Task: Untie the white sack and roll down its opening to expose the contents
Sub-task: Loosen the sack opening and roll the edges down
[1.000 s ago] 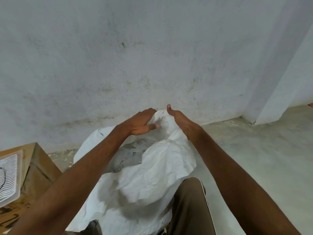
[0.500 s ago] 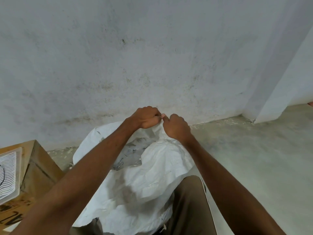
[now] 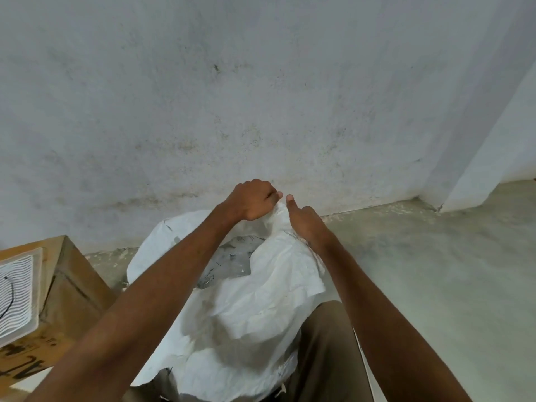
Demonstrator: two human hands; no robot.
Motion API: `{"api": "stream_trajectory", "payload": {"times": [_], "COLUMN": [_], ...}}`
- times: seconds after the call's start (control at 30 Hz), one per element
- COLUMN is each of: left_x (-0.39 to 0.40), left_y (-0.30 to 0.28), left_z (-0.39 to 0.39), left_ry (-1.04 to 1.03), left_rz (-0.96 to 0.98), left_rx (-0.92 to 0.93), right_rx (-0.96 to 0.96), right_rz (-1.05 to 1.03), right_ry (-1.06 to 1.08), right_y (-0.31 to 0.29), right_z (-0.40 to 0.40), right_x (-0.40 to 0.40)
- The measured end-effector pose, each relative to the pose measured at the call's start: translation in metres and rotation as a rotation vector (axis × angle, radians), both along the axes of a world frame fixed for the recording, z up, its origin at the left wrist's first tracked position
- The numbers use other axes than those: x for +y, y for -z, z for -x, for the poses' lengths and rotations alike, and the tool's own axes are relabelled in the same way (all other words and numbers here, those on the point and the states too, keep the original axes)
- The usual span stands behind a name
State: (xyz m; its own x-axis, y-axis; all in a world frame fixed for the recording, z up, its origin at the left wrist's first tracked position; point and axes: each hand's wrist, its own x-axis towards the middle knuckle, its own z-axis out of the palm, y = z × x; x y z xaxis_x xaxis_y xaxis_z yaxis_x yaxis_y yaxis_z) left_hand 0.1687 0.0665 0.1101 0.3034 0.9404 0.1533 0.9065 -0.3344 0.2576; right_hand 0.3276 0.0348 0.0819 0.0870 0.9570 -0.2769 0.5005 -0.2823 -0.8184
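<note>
A crumpled white sack [image 3: 261, 309] stands on the floor against the wall, between my arms. Its mouth gapes a little, and grey shiny contents [image 3: 229, 265] show in the gap under my left forearm. At the far rim, my left hand [image 3: 252, 203] is closed in a fist on a bunched fold of the sack's edge. My right hand [image 3: 304, 224] grips the same bunched edge right beside it, thumb raised. The two hands nearly touch. The gathered cloth between them hides any tie.
A brown cardboard box [image 3: 72, 288] stands at the left with a clear plastic tray [image 3: 17, 291] on top. A stained grey wall [image 3: 261, 111] rises just behind the sack. Concrete floor [image 3: 435, 271] stretches right. My knee in brown trousers [image 3: 324, 352] presses against the sack.
My hands, spread apart on the sack's far edge a second ago, have come together and closed on the bunched rim. The rim has been lifted slightly toward the wall.
</note>
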Motion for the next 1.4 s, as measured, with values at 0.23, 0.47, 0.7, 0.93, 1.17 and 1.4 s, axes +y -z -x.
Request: {"api": "stream_trajectory", "payload": {"times": [0.23,0.47,0.7,0.93,1.17,1.4], "left_x": [-0.087,-0.131,-0.138,-0.147,-0.149,-0.155], "left_y": [-0.004,0.017,0.004,0.002,0.006,0.012], "left_z": [0.005,0.023,0.039,0.049,0.046,0.066], "left_ry": [0.084,0.083,0.027,0.024,0.027,-0.039], "left_rz": [-0.172,-0.314,-0.373,-0.45,-0.396,-0.089], "left_rx": [-0.433,-0.332,-0.374,-0.292,-0.295,-0.357], "right_rx": [0.806,1.101,1.077,-0.283,-0.616,-0.685], "right_rz": [0.068,0.154,0.124,-0.854,-1.089,-1.353], "right_ry": [0.294,0.36,0.086,-0.601,-0.681,-0.478], "right_y": [-0.023,-0.054,-0.066,-0.048,-0.048,-0.032], "right_z": [0.0,0.023,0.004,-0.025,-0.006,-0.013], "right_x": [0.014,0.002,-0.035,-0.078,-0.072,-0.06]}}
